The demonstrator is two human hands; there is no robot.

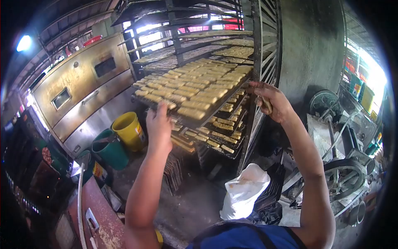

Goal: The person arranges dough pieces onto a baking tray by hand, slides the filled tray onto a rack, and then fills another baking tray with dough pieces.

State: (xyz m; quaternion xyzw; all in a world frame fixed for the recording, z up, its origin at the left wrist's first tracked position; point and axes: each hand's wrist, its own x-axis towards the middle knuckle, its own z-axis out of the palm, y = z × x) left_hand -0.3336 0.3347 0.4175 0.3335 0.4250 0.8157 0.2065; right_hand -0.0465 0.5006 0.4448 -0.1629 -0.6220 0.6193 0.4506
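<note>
A dark baking tray (191,123) carries rows of pale yellow, bar-shaped pieces of dough or biscuit (192,113). It sits partly inside a tall metal rack (258,45), its near edge sticking out and tilted toward me. My left hand (159,126) grips the near left edge, thumb on top beside the bars. At the tray's right edge, close to the rack post, my right hand (271,99) has its fingers curled in. A tan strip shows in the right palm; its kind is unclear. The tray partly hides the shelves behind.
More loaded trays (224,143) fill the rack above and below. On the left stand a large metal oven (83,79), a yellow bucket (127,130) and a green bin (110,149). A white sack (245,193) lies below the rack, with wheeled machinery (342,178) at right.
</note>
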